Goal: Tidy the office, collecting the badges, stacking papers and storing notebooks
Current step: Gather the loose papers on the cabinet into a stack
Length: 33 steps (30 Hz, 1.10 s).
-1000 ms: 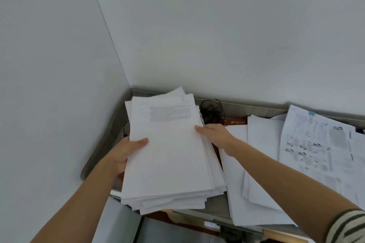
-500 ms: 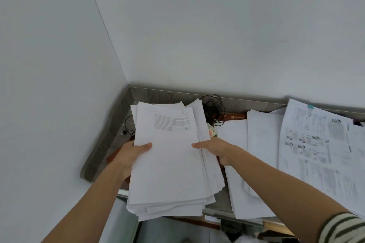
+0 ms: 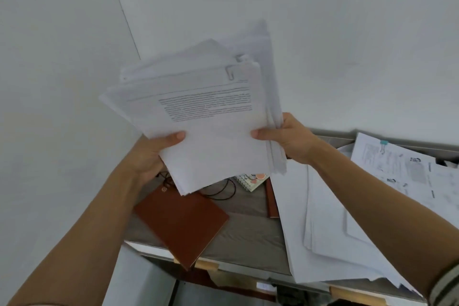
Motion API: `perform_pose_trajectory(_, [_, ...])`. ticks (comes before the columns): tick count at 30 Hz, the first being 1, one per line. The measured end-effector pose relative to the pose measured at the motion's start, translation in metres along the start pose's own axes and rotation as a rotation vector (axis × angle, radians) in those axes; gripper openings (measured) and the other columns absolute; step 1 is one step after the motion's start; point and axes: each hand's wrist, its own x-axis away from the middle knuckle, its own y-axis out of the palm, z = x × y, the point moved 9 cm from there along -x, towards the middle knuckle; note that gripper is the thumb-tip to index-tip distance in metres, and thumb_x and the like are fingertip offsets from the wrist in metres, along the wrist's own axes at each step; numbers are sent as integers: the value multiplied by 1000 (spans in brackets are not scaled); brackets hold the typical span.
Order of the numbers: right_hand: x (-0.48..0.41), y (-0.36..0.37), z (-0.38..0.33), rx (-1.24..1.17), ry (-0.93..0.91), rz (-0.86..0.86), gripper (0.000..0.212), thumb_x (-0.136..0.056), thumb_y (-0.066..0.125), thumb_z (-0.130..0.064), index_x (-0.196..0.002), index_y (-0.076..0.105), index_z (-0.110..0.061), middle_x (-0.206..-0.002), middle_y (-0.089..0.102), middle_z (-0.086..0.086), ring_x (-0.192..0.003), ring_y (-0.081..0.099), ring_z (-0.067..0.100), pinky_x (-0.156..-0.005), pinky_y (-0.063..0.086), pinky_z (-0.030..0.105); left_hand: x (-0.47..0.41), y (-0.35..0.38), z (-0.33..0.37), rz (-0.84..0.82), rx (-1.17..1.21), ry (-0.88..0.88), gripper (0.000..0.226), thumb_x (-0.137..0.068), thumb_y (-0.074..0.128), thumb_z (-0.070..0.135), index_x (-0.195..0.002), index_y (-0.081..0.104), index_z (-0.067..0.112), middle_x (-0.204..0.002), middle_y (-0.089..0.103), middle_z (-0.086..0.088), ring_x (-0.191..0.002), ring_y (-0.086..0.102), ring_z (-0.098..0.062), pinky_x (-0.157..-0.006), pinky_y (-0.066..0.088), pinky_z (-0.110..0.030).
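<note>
White paper stack [image 3: 211, 131] hangs above the desk [image 3: 248, 238], left hand [image 3: 154, 154] and right hand [image 3: 288, 139] each gripping a side edge, thumbs on top. Brown notebook [image 3: 181, 223] lies on the desk below it, loose sheets [image 3: 323, 231] to the right

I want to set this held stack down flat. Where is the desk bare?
The bare grey wooden desktop lies between the flat brown leather notebook and the spread of loose white sheets, reaching the front edge. Behind that patch it is crowded: looped black cable and a small spiral notepad. Right of it, paper covers everything.
</note>
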Motion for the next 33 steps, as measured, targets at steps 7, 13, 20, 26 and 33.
perform_pose_trajectory(7, [-1,-9,18,43,-9,24,48,-80,74,1,-126,63,-10,-123,69,6,-116,64,23,-101,50,45,-10,35,15,-115,-240,72,50,-74,76,8,-122,64,11,-120,70,-6,-112,65,-28,-85,58,-36])
perform_pose_trajectory(13, [-3,1,23,-14,-43,-46,50,-80,78,-11,-127,63,-18,-127,66,5,-120,61,22,-103,49,41,-17,35,28,-97,-67,142,48,-72,83,14,-118,69,16,-122,68,-11,-112,66,-30,-82,58,-37])
perform_pose_trajectory(20, [3,-3,41,-57,-61,102,41,-85,72,-2,-123,66,-17,-125,68,1,-118,63,19,-103,48,44,-12,25,-27,-11,-152,22,50,-70,83,8,-118,67,11,-121,69,-12,-111,65,-32,-92,53,-53])
perform_pose_trajectory(26, [2,-21,28,-3,-23,147,29,-80,79,-11,-106,73,-22,-109,75,0,-105,69,20,-80,57,25,-15,14,-22,6,-206,60,53,-67,85,9,-116,69,22,-118,71,-4,-111,66,-23,-83,57,-36])
perform_pose_trajectory(33, [-6,1,30,30,-40,82,48,-76,81,-4,-118,67,-21,-116,71,1,-111,65,16,-88,54,28,-24,24,20,-62,-252,189,51,-63,91,23,-111,72,22,-114,72,-5,-106,69,-20,-78,58,-31])
